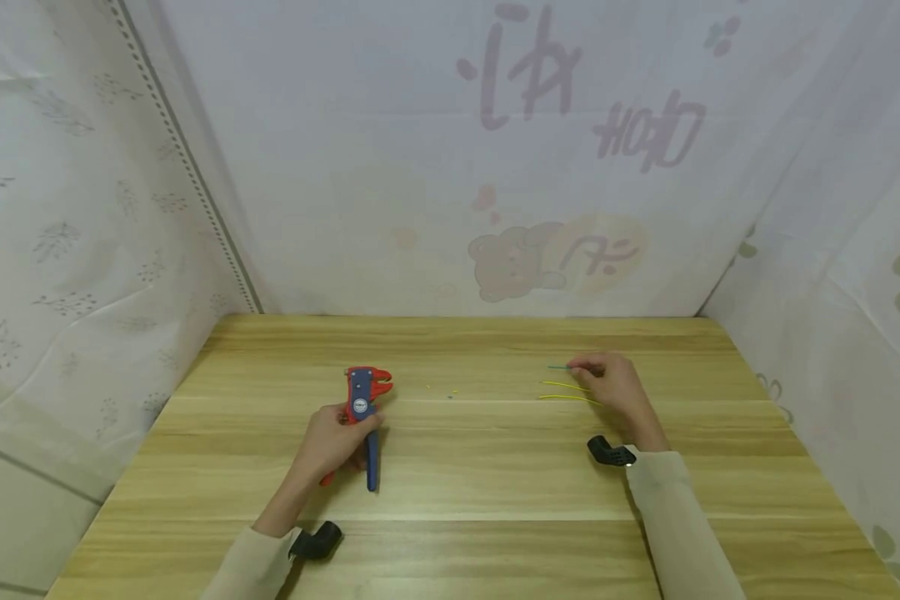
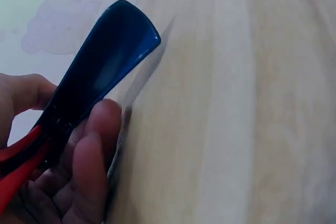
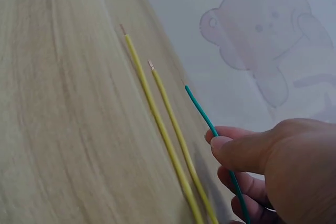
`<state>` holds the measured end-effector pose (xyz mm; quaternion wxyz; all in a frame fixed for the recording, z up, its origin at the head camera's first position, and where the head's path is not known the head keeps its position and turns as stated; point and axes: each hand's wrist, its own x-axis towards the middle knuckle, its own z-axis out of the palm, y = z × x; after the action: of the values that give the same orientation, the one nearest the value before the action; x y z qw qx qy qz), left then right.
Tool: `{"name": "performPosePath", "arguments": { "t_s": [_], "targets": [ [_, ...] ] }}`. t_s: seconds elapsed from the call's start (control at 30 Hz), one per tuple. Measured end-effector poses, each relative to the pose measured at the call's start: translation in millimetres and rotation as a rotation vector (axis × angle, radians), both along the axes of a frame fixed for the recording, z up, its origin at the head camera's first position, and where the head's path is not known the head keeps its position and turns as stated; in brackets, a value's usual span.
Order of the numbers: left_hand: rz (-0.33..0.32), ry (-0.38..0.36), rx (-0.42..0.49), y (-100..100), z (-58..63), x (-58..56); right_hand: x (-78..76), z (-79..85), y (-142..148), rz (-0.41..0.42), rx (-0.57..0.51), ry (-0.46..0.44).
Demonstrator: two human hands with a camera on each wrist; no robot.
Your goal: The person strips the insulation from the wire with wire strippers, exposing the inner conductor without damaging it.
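In the head view my left hand [image 1: 335, 440] grips a wire stripper [image 1: 360, 406] with red jaws and a blue body, held above the left part of the table; its dark blue handle [image 2: 105, 51] fills much of the left wrist view. My right hand [image 1: 617, 387] pinches a green wire [image 3: 199, 109] between thumb and forefinger. The green wire has a thin bare tip. Beside it two yellow wires [image 3: 152, 103] lie side by side on the table, their far ends showing bare copper. The head view shows their near ends partly hidden behind my right hand.
A few tiny yellow and blue-green scraps [image 1: 454, 392] lie on the wooden table [image 1: 480, 467] between the hands. A printed cloth [image 1: 390, 167] hangs behind the table's back edge, and patterned cloth hangs on both sides.
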<state>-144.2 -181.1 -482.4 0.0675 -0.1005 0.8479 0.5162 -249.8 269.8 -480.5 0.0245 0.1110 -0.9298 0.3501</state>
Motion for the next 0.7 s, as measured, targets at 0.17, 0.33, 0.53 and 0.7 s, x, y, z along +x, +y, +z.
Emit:
{"name": "performPosePath", "arguments": {
  "t_s": [0.17, 0.33, 0.53, 0.7],
  "targets": [
    [-0.004, 0.013, -0.08, -1.2, 1.5, 0.6, 2.5, 0.7, -2.8, -0.015, 0.02, 0.043],
    [-0.004, 0.036, -0.235, -2.3, 2.5, -1.1, 2.6, -0.9, -4.3, -0.035, 0.054, 0.074],
    [0.004, 0.027, -0.414, -3.8, 5.7, -0.7, 1.1, -2.6, -3.4, -0.064, 0.054, 0.073],
    [0.0, -0.011, -0.479, -7.3, 8.3, 1.9, 1.5, -3.7, -2.7, -0.063, 0.045, 0.046]
  ]
}}
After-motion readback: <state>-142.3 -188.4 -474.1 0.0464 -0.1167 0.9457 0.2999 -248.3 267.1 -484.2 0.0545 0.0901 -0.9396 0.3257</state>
